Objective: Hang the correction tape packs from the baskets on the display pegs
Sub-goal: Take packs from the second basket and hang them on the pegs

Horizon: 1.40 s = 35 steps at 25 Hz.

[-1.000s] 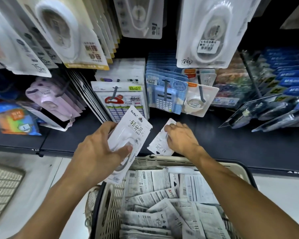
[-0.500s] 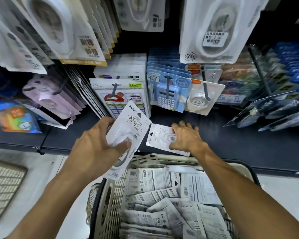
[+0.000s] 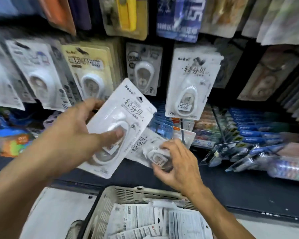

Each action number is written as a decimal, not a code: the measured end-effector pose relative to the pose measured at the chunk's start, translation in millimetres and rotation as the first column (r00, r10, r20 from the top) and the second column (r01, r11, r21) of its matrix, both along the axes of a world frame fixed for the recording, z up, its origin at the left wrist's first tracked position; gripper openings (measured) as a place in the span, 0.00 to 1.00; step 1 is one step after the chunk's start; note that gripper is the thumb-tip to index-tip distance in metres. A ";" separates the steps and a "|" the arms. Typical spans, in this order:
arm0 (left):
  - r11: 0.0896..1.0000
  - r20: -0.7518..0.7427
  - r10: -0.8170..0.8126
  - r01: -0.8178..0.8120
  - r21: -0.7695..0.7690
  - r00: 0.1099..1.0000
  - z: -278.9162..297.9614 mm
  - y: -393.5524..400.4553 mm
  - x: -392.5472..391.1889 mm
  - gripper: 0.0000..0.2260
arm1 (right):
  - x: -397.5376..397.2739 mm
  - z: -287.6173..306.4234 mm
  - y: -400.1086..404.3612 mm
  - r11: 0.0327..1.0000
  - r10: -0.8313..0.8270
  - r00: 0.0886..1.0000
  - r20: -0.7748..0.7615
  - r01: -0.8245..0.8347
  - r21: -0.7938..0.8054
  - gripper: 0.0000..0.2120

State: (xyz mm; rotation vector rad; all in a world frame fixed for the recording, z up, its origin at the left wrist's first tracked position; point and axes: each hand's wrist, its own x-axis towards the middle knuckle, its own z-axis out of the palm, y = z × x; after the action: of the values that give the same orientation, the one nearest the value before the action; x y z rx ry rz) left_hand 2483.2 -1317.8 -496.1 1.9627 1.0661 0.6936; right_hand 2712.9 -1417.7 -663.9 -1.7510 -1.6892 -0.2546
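Observation:
My left hand grips a white correction tape pack upright, thumb pressed on its blister, in front of the hanging display. Just right of and below it, my right hand holds a second white correction tape pack, partly tucked behind the first. A matching pack hangs on a display peg above my right hand. The beige basket below holds several more packs lying face down.
Rows of other blister packs hang on pegs to the left and above. Blue packaged goods lean on pegs at the right. A dark shelf ledge runs behind the basket. The picture is motion-blurred.
The view has tilted upward to the higher pegs. Both hands rose from the shelf ledge; my right hand lifted its pack off the ledge and brought it beside the left one.

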 end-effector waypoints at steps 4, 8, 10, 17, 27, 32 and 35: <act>1.000 0.253 -0.008 0.004 0.016 0.967 48.1 -15.9 10.9 0.18 | 9.7 80.6 -26.4 0.986 -0.087 0.985 -0.150 0.106 0.126 0.32; 0.999 0.397 0.037 -0.044 0.007 0.917 67.8 -13.9 14.5 0.22 | 20.7 139.9 -45.8 0.973 -0.168 0.948 -0.272 0.204 0.109 0.33; 0.996 0.458 0.085 -0.083 -0.025 0.885 67.5 -12.4 16.8 0.20 | 21.9 152.5 -52.5 0.962 -0.220 0.891 -0.396 0.266 0.062 0.31; 0.997 0.453 0.078 -0.055 -0.063 0.888 46.6 -22.4 37.4 0.14 | 8.3 167.6 -54.8 0.972 -0.200 0.656 -0.728 0.227 -0.062 0.35; 0.996 0.450 0.092 -0.071 -0.062 0.888 42.1 -21.2 37.7 0.16 | 24.0 166.5 -36.3 0.932 -0.357 0.922 0.149 0.361 0.001 0.29; 0.996 0.413 0.066 -0.038 -0.075 0.909 37.3 -26.6 49.3 0.19 | 41.0 169.7 -9.0 0.900 -0.117 0.918 0.379 0.259 -0.349 0.31; 0.991 0.452 0.076 -0.016 -0.136 0.889 33.6 -31.2 61.0 0.17 | 32.5 169.8 -13.7 0.964 -0.105 0.977 0.183 0.145 -0.222 0.24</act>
State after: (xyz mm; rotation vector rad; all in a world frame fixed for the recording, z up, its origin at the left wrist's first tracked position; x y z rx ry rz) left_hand 2544.2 -1349.0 -462.5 1.5581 0.8418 1.0267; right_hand 2745.3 -1431.4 -494.1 -2.0666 -1.7904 -0.2770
